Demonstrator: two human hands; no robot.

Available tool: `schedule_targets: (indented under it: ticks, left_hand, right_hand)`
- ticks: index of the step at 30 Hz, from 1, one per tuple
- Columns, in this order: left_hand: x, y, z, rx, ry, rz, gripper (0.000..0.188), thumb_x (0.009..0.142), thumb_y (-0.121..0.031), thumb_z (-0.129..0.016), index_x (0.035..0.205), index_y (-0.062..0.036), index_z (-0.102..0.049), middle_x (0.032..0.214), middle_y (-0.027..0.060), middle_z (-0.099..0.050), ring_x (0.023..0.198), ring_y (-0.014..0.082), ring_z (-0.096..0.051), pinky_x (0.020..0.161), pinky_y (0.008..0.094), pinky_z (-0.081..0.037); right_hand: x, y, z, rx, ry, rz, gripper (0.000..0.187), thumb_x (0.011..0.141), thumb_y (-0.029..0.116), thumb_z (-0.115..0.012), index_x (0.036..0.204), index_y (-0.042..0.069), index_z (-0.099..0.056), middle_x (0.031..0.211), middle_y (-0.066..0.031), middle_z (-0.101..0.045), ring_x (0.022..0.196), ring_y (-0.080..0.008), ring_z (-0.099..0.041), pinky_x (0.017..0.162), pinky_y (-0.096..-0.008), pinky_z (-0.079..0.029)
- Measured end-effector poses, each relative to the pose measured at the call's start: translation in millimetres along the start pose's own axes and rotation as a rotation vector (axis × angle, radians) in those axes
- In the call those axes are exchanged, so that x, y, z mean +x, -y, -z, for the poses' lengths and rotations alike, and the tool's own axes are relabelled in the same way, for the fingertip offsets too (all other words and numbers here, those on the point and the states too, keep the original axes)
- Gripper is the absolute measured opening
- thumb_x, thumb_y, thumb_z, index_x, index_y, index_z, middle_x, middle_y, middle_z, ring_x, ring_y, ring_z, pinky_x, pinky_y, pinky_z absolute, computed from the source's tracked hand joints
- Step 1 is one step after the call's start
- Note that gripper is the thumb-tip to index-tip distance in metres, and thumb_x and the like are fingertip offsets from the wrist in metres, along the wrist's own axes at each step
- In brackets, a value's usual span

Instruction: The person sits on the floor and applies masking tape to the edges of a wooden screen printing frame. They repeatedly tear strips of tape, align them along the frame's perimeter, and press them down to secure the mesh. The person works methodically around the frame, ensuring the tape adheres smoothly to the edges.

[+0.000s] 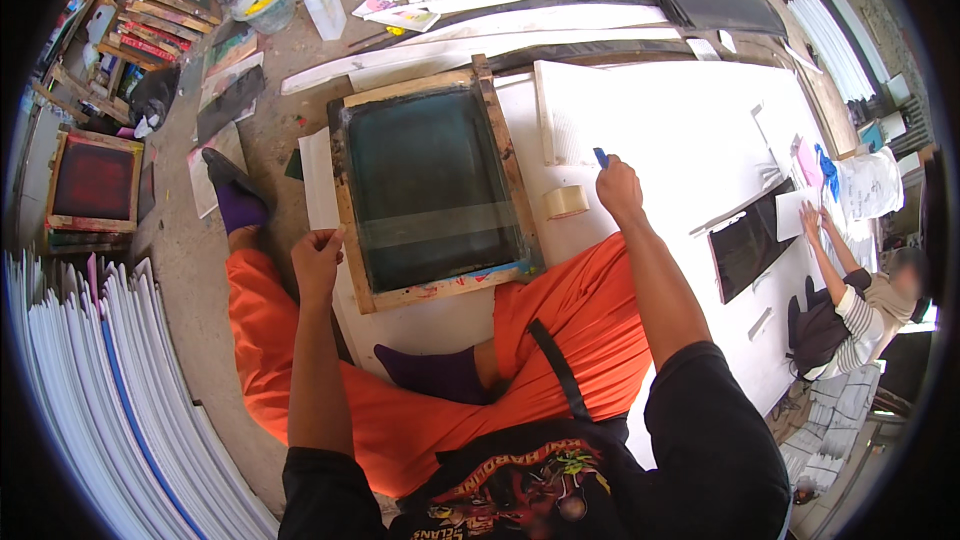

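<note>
One wooden-framed screen (420, 160) lies at the centre of the frame, with a translucent strip (440, 226) across its lower mesh. The left hand (317, 258) is at the screen's left edge, fingers closed; whether it grips anything cannot be determined. Right of centre, the right hand (620, 188) grips a small blue object (601, 157), near a tape roll (566, 202).

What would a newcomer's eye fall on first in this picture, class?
Probably the bright orange trousers, spread across the lower middle. Next comes the dark wood-framed screen above them, between the left hand and the right hand, which holds a small blue object. Packed white sheets fill the lower left.
</note>
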State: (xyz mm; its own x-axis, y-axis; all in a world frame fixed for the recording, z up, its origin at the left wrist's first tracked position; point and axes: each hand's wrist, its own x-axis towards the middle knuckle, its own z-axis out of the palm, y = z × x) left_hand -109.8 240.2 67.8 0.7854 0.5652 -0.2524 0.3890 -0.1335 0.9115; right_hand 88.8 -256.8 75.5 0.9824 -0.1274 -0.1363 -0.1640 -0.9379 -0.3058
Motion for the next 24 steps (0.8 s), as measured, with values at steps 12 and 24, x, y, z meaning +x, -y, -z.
schedule_targets:
  ticks: [12,24]
  left_hand:
    - [-2,-14,4,0.008,0.002,-0.02,0.027,0.095,-0.02,-0.08,0.096,0.0052,-0.073,0.077,0.0026,-0.066,0.063,0.009,-0.06,0.06,0.0244,-0.051]
    - [-2,-13,5,-0.004,-0.016,-0.016,0.024,0.095,-0.018,-0.08,0.095,0.0043,-0.073,0.076,0.0023,-0.067,0.061,0.0088,-0.06,0.059,0.0245,-0.05]
  right_hand:
    - [-100,65,-38,0.129,0.253,0.311,0.045,0.098,0.013,-0.056,0.139,-0.005,-0.057,0.117,-0.0324,-0.068,0.112,-0.05,-0.067,0.097,-0.056,-0.054]
    - [-102,63,-54,0.063,0.289,0.293,0.043,0.098,0.008,-0.053,0.138,-0.007,-0.054,0.127,-0.034,-0.063,0.114,-0.0493,-0.067,0.097,-0.0552,-0.055]
